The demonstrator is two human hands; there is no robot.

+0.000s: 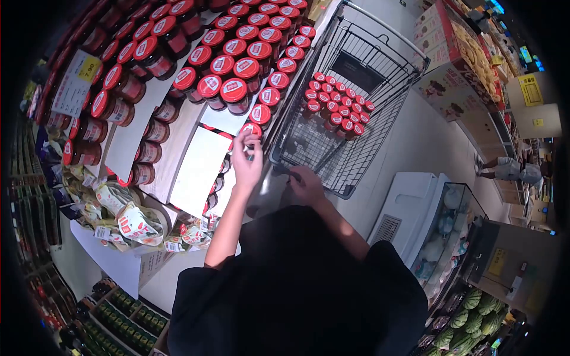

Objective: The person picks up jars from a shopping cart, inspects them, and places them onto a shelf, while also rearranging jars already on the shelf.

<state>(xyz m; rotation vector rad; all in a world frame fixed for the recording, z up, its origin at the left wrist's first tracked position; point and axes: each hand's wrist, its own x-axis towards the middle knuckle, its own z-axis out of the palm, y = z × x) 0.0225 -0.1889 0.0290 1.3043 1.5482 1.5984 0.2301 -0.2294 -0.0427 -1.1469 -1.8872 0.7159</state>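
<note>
My left hand (247,159) is raised at the near end of a row of red-lidded jars (260,113), its curled fingers over the lid of the nearest jar (252,129). Whether they grip that jar is hard to make out. To its right, my right hand (304,183) is by the near edge of a metal shopping cart (380,127), fingers bent around something dark at their tips, too small to name. Inside the cart stands a group of red-lidded jars (335,107). More such jars (233,90) stand on the stepped display left of the cart.
A white sheet (199,169) lies on the display. Packaged goods (139,222) sit at its near left corner. Right of the cart are a white freezer (404,207) and stacked boxes (439,59). A person (510,169) is farther off at the right.
</note>
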